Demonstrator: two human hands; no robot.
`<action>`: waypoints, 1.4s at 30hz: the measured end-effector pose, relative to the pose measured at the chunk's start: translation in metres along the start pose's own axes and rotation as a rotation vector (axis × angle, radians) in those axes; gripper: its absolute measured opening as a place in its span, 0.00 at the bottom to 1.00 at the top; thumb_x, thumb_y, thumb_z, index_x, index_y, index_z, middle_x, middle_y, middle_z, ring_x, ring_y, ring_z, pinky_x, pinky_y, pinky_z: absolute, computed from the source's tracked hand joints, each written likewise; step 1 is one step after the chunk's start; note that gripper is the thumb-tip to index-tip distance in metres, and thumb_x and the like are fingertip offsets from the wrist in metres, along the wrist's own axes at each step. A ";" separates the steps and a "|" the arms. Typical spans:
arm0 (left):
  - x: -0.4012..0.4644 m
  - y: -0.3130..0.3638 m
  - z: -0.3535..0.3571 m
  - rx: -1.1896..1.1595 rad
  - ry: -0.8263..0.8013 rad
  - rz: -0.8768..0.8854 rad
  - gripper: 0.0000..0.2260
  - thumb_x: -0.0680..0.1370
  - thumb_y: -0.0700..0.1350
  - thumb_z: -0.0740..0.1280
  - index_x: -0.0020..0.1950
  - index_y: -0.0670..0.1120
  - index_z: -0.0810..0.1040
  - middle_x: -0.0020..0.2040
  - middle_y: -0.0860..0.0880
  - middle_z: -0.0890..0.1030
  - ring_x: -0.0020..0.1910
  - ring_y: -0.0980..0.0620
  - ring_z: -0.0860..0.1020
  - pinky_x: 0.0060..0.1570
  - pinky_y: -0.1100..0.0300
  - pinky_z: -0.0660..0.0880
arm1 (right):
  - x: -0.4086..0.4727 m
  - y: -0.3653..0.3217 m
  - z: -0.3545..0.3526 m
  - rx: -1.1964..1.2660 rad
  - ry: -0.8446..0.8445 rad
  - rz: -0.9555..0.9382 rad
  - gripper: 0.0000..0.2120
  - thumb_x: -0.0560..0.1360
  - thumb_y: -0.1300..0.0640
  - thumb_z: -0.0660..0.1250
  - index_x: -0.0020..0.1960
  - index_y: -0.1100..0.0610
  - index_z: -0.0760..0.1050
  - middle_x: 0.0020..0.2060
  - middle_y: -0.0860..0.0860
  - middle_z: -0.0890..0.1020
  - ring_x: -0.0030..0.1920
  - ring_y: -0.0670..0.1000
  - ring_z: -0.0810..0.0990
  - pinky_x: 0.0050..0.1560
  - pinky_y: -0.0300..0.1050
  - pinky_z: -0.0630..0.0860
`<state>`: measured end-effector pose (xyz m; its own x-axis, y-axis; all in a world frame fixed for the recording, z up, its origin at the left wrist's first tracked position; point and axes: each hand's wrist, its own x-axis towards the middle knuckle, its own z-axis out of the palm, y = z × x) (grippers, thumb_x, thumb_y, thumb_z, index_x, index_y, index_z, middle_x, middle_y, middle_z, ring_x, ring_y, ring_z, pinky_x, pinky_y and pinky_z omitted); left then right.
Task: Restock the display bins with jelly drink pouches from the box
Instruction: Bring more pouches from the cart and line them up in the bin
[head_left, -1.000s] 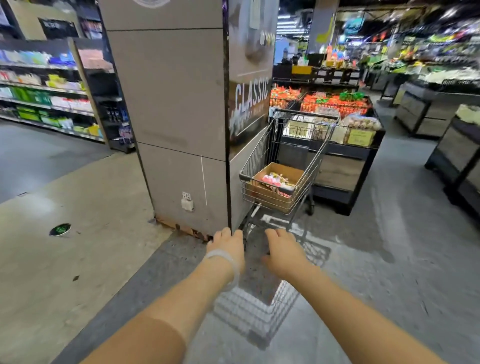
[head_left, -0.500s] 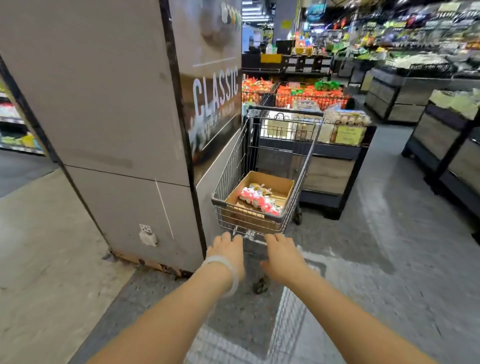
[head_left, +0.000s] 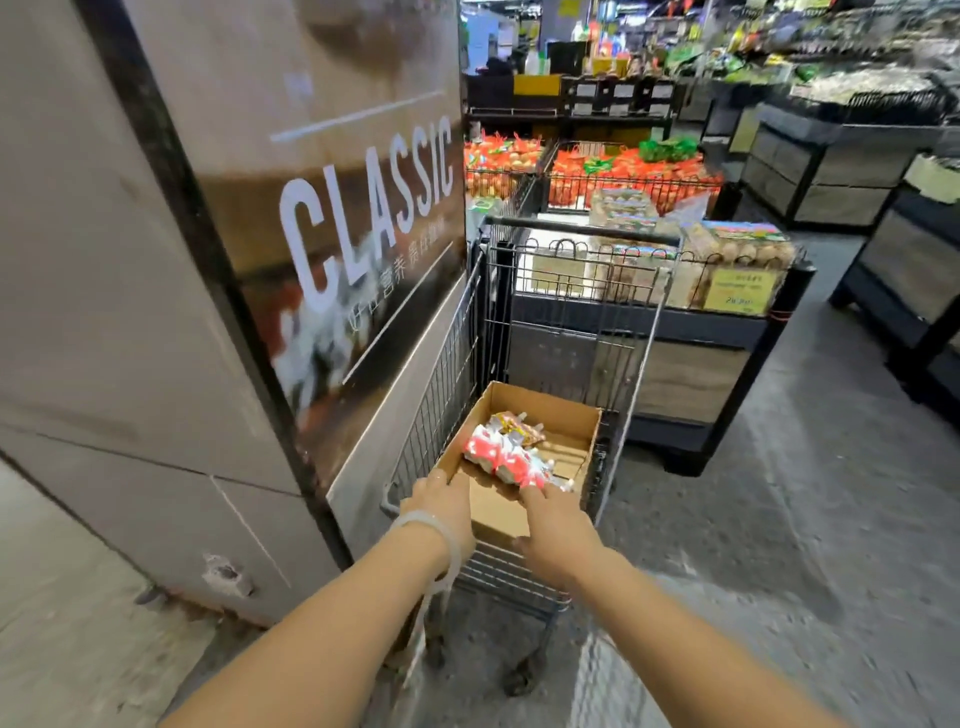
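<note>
The cart (head_left: 519, 364) now sits much closer than it did a second ago: then it rolled well ahead of both hands, out of reach beside the pillar; now its near rim lies under the wrists at lower centre of the frame. Both arms have reached it. The left hand (head_left: 441, 506), with a pale bangle (head_left: 431, 525) on its wrist, grips the near left corner of the cardboard box (head_left: 545, 415), fingers curled over the edge. The right hand (head_left: 558, 535) lies over the near wall of the box, its fingers stretched forward and touching the closest of the jelly drink pouches (head_left: 506, 452); whether it has closed on one I cannot tell, since the fingertips are hidden among the pouches.

The pouches, red and white, lie in a small heap in the left half of the box, which rests in the cart basket. The pillar (head_left: 156, 312) with the word CLASSIC fills the left of the frame. Beyond the cart, at centre, stands a dark display stand (head_left: 691, 358) with egg cartons (head_left: 737, 249) and a yellow price card (head_left: 740, 291); wire bins of orange produce (head_left: 597, 171) lie farther back.

Judging by this, the walk to the cart is over and the picking or lifting step is starting. No bins for jelly pouches are recognisable here, so the box probably needs carrying or wheeling on.
</note>
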<state>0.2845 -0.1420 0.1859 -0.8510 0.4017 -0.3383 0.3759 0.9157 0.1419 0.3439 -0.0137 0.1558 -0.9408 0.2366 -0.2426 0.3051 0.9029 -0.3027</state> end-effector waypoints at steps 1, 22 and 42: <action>0.019 0.003 -0.001 0.005 -0.017 0.000 0.24 0.74 0.44 0.68 0.69 0.48 0.65 0.68 0.46 0.65 0.68 0.44 0.66 0.65 0.49 0.68 | 0.018 0.006 0.001 0.011 -0.010 0.016 0.24 0.74 0.53 0.67 0.67 0.57 0.66 0.66 0.56 0.69 0.65 0.58 0.70 0.61 0.50 0.72; 0.508 0.019 0.102 0.065 -0.398 0.082 0.26 0.71 0.48 0.66 0.68 0.48 0.67 0.66 0.46 0.71 0.68 0.44 0.69 0.67 0.51 0.69 | 0.427 0.143 0.116 0.476 -0.257 0.470 0.21 0.70 0.46 0.63 0.60 0.56 0.72 0.57 0.55 0.79 0.58 0.58 0.76 0.53 0.46 0.73; 0.667 0.049 0.191 -0.085 -0.443 -0.172 0.26 0.78 0.43 0.65 0.73 0.40 0.61 0.72 0.40 0.64 0.71 0.43 0.66 0.67 0.52 0.69 | 0.579 0.209 0.208 1.085 -0.135 1.053 0.25 0.62 0.61 0.79 0.54 0.67 0.75 0.50 0.60 0.82 0.47 0.57 0.82 0.53 0.55 0.80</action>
<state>-0.1946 0.1692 -0.2103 -0.6528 0.2198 -0.7249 0.1962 0.9734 0.1184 -0.1061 0.2374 -0.2399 -0.2297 0.4975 -0.8365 0.8234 -0.3589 -0.4395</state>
